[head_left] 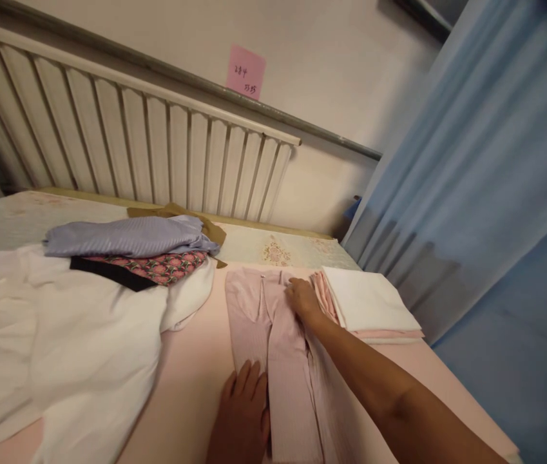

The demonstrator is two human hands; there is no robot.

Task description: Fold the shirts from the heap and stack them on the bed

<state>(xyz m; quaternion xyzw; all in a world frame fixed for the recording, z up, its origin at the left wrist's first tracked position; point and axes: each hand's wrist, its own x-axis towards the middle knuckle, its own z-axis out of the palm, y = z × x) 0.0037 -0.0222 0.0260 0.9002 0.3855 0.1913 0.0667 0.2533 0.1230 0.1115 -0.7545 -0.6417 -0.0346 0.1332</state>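
Note:
A pale pink ribbed top (287, 361) lies lengthwise on the pink sheet, its neck end pointing away from me and one side folded inward. My left hand (244, 406) rests on its near left part, fingers stretched out flat. At the far right corner of the top, my right hand (303, 299) has its fingers bent and closed on the fabric edge. The fingertips there are partly hidden. Just right of that hand sits a stack of folded white and pink cloths (372, 303).
To the left lie a rumpled white garment (94, 348), a patterned red and black cloth (157, 265), a folded lavender garment (123, 237) and a brown cloth (212, 231). A radiator (157, 129) lines the wall behind the bed. A blue curtain (461, 167) hangs along the right side.

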